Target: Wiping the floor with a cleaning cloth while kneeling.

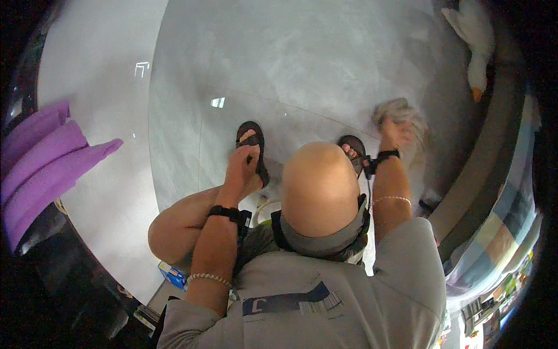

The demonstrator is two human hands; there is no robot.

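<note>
A grey-beige cloth [396, 109] lies bunched on the grey tiled floor [305, 48]. My right hand [397, 133] presses into it, blurred, its fingers partly lost in the folds. The cloth's lower end trails down beside the wrist. Over my left foot, my left hand [245, 159] hangs with the fingers curled in and no object visible in it. Right below that hand is a dark sandal [251, 133]. The other sandal [352, 146] is on my right foot, just left of the cloth. Both wrists carry black straps.
A bent knee [321, 187] rises between my arms. At the right stand a brown bed or sofa base [468, 174], checked bedding [501, 231] and a white plush goose [477, 39]. Purple fabric [48, 165] hangs at the left, and a blue package [173, 275] sits lower left.
</note>
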